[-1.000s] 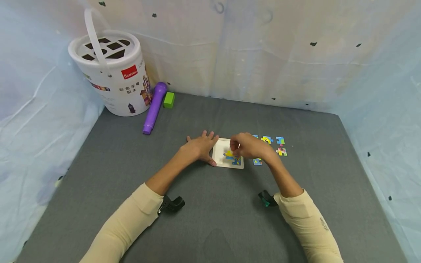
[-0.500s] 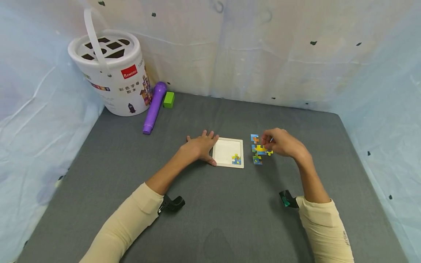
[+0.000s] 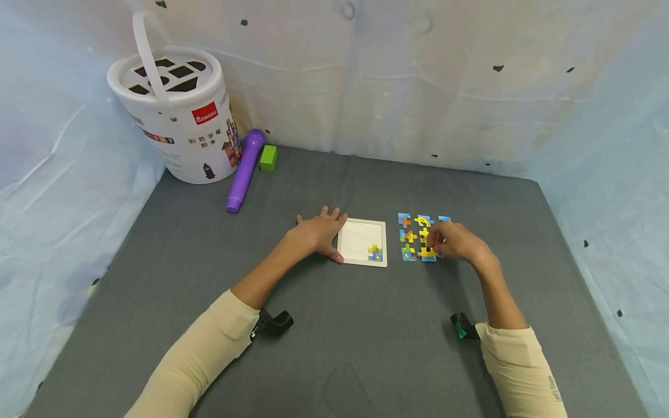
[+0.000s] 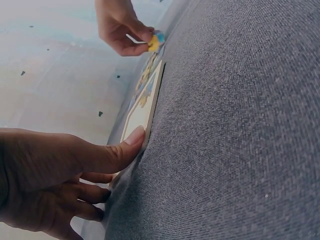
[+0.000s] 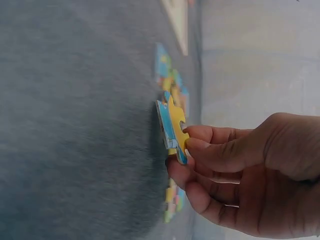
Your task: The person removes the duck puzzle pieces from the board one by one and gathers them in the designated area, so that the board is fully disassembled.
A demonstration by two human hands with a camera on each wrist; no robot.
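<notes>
My right hand (image 3: 456, 241) pinches a yellow and blue puzzle piece (image 5: 173, 126) between thumb and fingers, over the loose pieces on the right. In the left wrist view that piece appears tilted in the fingertips. My left hand (image 3: 315, 235) lies at the left edge of a square wooden puzzle tray (image 3: 355, 241), fingers spread and thumb on its near corner. One joined patch of puzzle pieces (image 3: 375, 253) sits in the tray's near right corner. Several loose puzzle pieces (image 3: 405, 220) lie in rows beside the tray; my right hand hides some of them.
A white bucket (image 3: 177, 128) with a shape-sorter lid stands at the back left. Beside it lie a purple microphone-shaped toy (image 3: 245, 171) and a green block (image 3: 268, 158). Pale curtains (image 3: 418, 87) hang behind the grey tabletop (image 3: 334, 337).
My right hand has carried the puzzle piece from over the tray rightward to the loose pieces, then slightly nearer. The left hand stays at the tray's edge.
</notes>
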